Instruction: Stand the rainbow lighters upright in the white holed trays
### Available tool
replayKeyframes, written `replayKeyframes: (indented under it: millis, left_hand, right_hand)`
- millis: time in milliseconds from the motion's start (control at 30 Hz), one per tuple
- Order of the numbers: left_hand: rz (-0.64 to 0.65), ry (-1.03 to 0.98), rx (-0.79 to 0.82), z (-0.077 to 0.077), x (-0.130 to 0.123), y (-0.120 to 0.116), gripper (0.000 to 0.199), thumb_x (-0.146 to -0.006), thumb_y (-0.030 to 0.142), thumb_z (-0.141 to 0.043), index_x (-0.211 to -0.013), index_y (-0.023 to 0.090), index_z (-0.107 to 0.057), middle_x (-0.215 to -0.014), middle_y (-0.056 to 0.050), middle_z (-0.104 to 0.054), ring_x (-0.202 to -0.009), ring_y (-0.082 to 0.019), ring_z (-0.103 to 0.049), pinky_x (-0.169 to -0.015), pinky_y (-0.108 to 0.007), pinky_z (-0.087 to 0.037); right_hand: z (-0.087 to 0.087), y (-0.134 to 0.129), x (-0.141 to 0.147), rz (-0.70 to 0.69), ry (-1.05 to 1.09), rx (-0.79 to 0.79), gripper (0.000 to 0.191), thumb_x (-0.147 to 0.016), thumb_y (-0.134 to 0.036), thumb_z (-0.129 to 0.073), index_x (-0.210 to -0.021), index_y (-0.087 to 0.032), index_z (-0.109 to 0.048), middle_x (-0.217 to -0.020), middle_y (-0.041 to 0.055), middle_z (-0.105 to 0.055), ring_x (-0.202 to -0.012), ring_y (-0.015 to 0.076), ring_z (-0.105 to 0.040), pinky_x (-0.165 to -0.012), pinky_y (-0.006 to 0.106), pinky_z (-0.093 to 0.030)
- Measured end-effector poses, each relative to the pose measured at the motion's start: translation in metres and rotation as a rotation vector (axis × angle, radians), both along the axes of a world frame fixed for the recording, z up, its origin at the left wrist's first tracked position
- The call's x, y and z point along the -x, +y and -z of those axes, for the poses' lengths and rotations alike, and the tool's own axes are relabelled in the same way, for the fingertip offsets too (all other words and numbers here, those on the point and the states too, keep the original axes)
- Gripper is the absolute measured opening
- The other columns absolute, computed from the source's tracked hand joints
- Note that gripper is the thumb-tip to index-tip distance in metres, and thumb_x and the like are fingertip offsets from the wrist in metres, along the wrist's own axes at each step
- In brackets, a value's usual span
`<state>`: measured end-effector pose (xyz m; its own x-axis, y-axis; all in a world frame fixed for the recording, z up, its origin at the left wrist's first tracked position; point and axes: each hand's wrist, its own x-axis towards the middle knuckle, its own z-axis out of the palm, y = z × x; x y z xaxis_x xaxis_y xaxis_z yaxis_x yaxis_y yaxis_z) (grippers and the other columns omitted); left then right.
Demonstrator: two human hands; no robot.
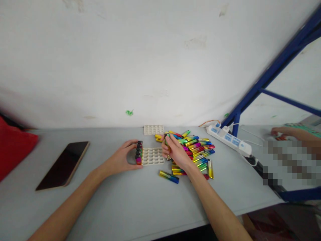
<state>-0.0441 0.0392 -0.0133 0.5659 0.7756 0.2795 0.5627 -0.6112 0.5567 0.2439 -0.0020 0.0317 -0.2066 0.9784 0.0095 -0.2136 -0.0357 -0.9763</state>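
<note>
A pale tray with rows of round holes [153, 156] lies on the table in front of me. Along its left side stands a row of several upright lighters [139, 152] with black tops. My left hand [124, 157] curves around that end, fingers at the far corner and thumb at the near one, gripping the tray. My right hand [175, 150] is closed on a lighter [167, 141] with a green top, just above the tray's right end; the fingers partly hide it. Beneath and beyond that hand spreads a pile of shiny multicoloured lighters [200, 147].
A second holed tray [153, 129] lies near the wall. At left are a dark-screened phone [64, 165] and a red bag [15, 147]. To the right lie a white power strip [229, 139], a blue metal frame [250, 97] and another person's hand [283, 131].
</note>
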Motion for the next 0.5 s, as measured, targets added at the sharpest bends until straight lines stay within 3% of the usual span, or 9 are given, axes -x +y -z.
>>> replayKeyframes:
  millis: [100, 267, 500]
  left_hand:
    - [0.014, 0.002, 0.021, -0.001, 0.0, 0.0, 0.079, -0.072, 0.066, -0.094, -0.132, 0.02, -0.071, -0.155, -0.019, -0.062, -0.142, -0.042, -0.063, -0.126, -0.061, -0.05]
    - [0.005, -0.011, 0.045, 0.001, 0.001, 0.001, 0.082, -0.069, 0.066, -0.096, -0.134, 0.022, -0.072, -0.156, -0.018, -0.063, -0.143, -0.04, -0.062, -0.127, -0.059, -0.049]
    - [0.011, -0.047, 0.061, 0.001, 0.0, 0.0, 0.083, -0.068, 0.063, -0.097, -0.137, 0.023, -0.072, -0.156, -0.019, -0.063, -0.143, -0.042, -0.062, -0.127, -0.062, -0.048]
  right_hand:
    - [0.009, -0.001, 0.007, 0.09, -0.164, -0.024, 0.056, -0.094, -0.083, -0.058, -0.089, -0.027, -0.054, -0.065, -0.0088, -0.036, -0.053, 0.0126, -0.03, -0.048, 0.025, -0.029]
    - [0.019, -0.005, 0.011, 0.358, -0.51, -0.208, 0.058, -0.099, -0.069, -0.054, -0.063, -0.026, -0.04, -0.06, -0.0054, -0.039, -0.061, 0.0141, -0.039, -0.058, 0.028, -0.028]
    - [0.017, -0.008, 0.012, 0.411, -0.617, -0.256, 0.039, -0.095, -0.048, -0.05, -0.063, -0.026, -0.044, -0.058, -0.0048, -0.045, -0.061, 0.0159, -0.044, -0.06, 0.029, -0.03]
